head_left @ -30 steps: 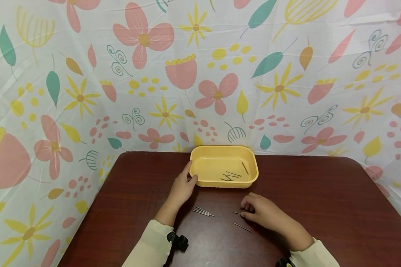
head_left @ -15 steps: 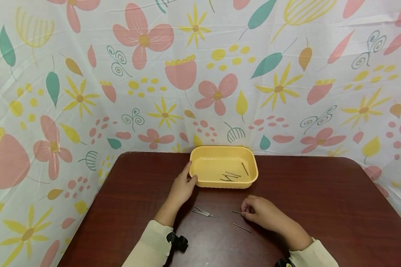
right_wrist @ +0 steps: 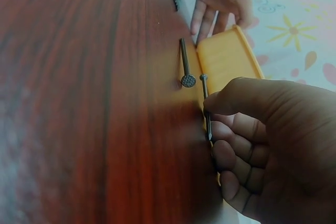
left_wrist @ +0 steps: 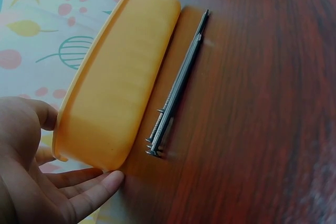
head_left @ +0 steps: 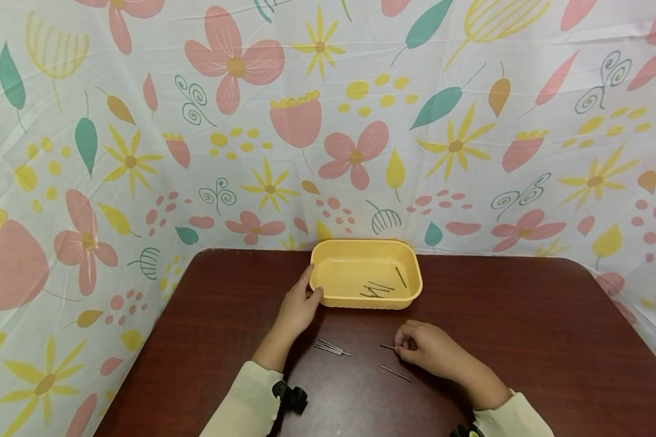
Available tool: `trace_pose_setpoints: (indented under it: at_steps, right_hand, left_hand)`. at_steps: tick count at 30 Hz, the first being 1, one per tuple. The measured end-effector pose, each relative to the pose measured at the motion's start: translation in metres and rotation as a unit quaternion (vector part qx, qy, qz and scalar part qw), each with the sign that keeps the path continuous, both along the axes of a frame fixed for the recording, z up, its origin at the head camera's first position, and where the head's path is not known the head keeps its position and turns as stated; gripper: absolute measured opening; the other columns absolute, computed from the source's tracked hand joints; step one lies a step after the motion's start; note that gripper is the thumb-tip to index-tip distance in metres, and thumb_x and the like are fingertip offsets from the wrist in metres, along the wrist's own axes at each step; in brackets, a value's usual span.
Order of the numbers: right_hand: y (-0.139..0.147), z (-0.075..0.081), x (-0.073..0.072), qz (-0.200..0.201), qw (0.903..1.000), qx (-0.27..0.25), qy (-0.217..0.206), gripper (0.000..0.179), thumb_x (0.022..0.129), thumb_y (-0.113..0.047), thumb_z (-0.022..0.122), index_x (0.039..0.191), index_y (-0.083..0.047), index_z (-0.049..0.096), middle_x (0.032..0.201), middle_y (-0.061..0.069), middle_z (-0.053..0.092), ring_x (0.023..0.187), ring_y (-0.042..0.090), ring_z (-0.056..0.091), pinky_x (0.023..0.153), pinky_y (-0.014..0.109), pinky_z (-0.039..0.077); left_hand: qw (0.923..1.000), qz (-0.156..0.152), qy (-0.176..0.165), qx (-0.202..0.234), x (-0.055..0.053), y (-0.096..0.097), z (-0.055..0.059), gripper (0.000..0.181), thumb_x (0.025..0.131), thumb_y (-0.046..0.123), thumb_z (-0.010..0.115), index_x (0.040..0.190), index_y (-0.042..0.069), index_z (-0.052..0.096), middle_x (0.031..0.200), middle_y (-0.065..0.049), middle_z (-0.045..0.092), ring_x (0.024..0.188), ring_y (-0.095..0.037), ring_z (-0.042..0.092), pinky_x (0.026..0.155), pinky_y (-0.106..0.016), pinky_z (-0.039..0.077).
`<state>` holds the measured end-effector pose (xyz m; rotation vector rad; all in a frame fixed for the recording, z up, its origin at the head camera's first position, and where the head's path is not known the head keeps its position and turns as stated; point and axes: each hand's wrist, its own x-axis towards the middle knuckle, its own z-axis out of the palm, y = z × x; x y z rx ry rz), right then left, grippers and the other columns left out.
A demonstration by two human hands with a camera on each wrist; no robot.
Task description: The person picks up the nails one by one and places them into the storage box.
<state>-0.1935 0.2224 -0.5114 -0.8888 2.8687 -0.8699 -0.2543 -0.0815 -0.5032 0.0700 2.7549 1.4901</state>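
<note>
A shallow yellow tray (head_left: 372,301) stands at the table's back edge with several nails (head_left: 377,289) lying inside. At its left end my left hand (head_left: 299,305) holds the tray's corner, thumb and fingers about the wall. My right hand (head_left: 429,349), in front of the tray, pinches a nail (right_wrist: 205,95) between thumb and fingers; its flat head points left, away from the hand. A loose nail (head_left: 395,373) lies just nearer the person. In front of the left hand, several more nails (left_wrist: 176,87) lie side by side, heads roughly together.
The dark reddish-brown table (head_left: 525,315) spreads to both sides. Behind it and to the left hangs a white cloth (head_left: 306,152) printed with flowers and leaves. A black wrist-worn device (head_left: 291,396) sits at the left sleeve's cuff.
My right fingers have drawn in slightly on the nail. The left hand, the tray and the loose nails stay where they were.
</note>
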Motion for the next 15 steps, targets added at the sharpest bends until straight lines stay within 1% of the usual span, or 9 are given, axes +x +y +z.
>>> trace_pose_setpoints:
  at_steps: [3,8,11,13,15]
  right_hand:
    - [-0.0001,0.0009,-0.0003,-0.001,1.0000,-0.003,0.000,0.019,0.084,-0.012,0.075,0.079,-0.025,0.062,0.076,-0.016,0.054,0.069,-0.004,0.051,0.062,0.019,0.043]
    - [-0.0004,0.0009,0.0002,-0.005,1.0000,-0.003,-0.002,0.018,0.084,-0.013,0.075,0.079,-0.025,0.062,0.075,-0.016,0.053,0.069,-0.004,0.050,0.062,0.018,0.043]
    - [-0.0003,0.0004,0.0007,-0.008,0.9999,-0.002,-0.011,0.018,0.085,-0.013,0.074,0.080,-0.025,0.062,0.075,-0.017,0.053,0.069,-0.004,0.050,0.062,0.018,0.043]
    - [-0.0001,0.0002,0.0007,-0.010,0.9998,-0.002,-0.018,0.018,0.085,-0.013,0.074,0.080,-0.025,0.061,0.076,-0.017,0.052,0.069,-0.004,0.050,0.063,0.018,0.043]
    - [0.0003,0.0001,0.0003,-0.011,0.9996,-0.003,-0.024,0.018,0.086,-0.013,0.073,0.080,-0.025,0.061,0.076,-0.017,0.053,0.070,-0.004,0.050,0.063,0.018,0.044]
  left_hand:
    - [1.0000,0.002,0.001,0.000,-0.0004,0.0001,-0.0003,0.063,0.101,0.033,0.053,0.160,0.027,0.032,0.094,-0.006,0.061,0.067,-0.013,0.054,0.062,-0.029,0.045]
    - [1.0000,0.000,0.002,0.006,-0.0006,0.0000,-0.0005,0.063,0.101,0.031,0.054,0.160,0.027,0.032,0.092,-0.007,0.061,0.065,-0.013,0.053,0.061,-0.030,0.044]
    - [1.0000,-0.001,0.001,0.008,-0.0002,-0.0001,-0.0001,0.063,0.102,0.031,0.054,0.160,0.028,0.032,0.092,-0.008,0.061,0.064,-0.014,0.053,0.059,-0.029,0.044]
    - [1.0000,-0.003,0.002,0.007,0.0002,-0.0002,0.0003,0.063,0.102,0.030,0.053,0.160,0.027,0.031,0.097,-0.007,0.061,0.066,-0.013,0.053,0.060,-0.029,0.044]
    - [1.0000,-0.004,0.001,0.008,0.0003,-0.0001,0.0001,0.063,0.102,0.031,0.053,0.160,0.027,0.031,0.096,-0.008,0.062,0.065,-0.013,0.053,0.059,-0.029,0.044]
